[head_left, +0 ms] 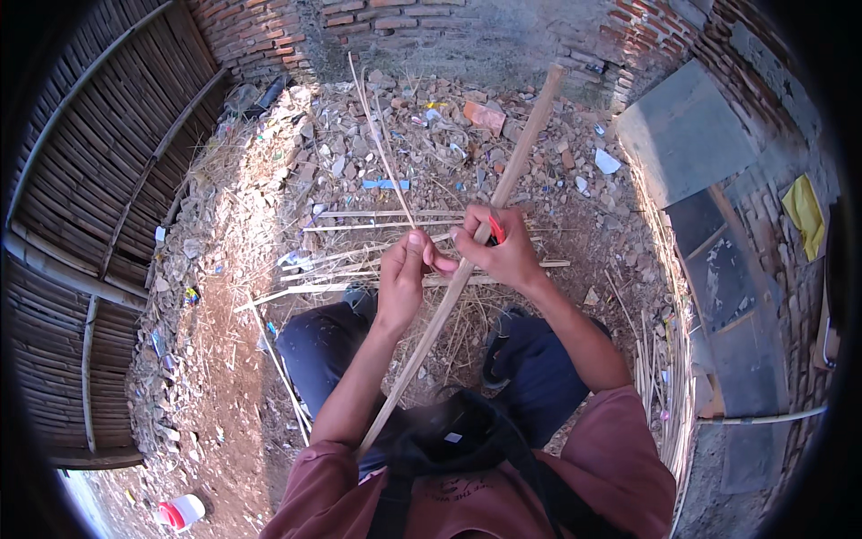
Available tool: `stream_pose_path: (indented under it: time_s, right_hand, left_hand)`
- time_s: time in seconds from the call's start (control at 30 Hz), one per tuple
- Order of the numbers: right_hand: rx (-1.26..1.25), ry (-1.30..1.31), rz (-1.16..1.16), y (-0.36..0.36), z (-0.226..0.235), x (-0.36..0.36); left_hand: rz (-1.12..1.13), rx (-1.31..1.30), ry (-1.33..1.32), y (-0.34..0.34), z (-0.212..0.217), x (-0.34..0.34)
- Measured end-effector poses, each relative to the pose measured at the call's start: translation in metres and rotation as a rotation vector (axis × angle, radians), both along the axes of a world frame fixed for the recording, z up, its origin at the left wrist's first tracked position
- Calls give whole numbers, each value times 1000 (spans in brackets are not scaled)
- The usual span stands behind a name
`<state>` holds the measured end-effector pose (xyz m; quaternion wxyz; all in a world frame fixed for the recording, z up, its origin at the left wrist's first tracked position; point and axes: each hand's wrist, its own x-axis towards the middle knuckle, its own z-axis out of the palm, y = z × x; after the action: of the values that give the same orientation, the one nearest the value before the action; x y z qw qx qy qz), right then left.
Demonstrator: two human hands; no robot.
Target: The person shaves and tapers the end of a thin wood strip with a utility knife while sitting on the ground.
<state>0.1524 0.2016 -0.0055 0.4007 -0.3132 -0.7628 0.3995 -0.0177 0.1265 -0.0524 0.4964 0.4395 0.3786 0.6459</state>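
My left hand (404,277) is closed, with thumb and fingers pinching a thin bamboo strip (384,153). The strip rises away from me and parts into two ends near its tip. My right hand (505,250) is closed around a long, wide bamboo slat (528,135) and also holds a red and black tool handle (496,231). The slat slants from the far right down past my left forearm toward my lap. Whether the tool has a blade is hidden by my fingers. Both hands are close together above my knees.
Several pale bamboo strips (328,287) lie crosswise on the rubble ground between my legs and beyond. A brick wall (422,27) stands ahead, a bamboo-slat wall (85,135) at left. Grey panels (687,135) lean at right. A red-lidded container (182,512) lies lower left.
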Motion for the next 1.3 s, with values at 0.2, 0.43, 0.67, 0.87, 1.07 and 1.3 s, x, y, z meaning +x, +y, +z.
stream_pose_path:
  time_s: [0.2, 0.43, 0.67, 0.87, 1.07, 1.3]
  right_hand:
    - [-46, -45, -8, 0, -6, -3]
    - [36, -20, -34, -3, -3, -6]
    - [107, -25, -12, -16, -3, -3]
    - [39, 16, -80, -9, -5, 3]
    - [51, 8, -110, -8, 5, 6]
    - [183, 147, -227, 28, 1, 16]
  left_hand:
    - [-106, -113, -16, 2, 9, -7]
    - [-31, -27, -59, 0, 8, -6]
    - [80, 11, -364, 8, 8, -47]
    - [230, -83, -36, 11, 16, -47]
    - [12, -259, 330, 16, -15, -58]
    - [-467, -573, 822, -16, 8, -62]
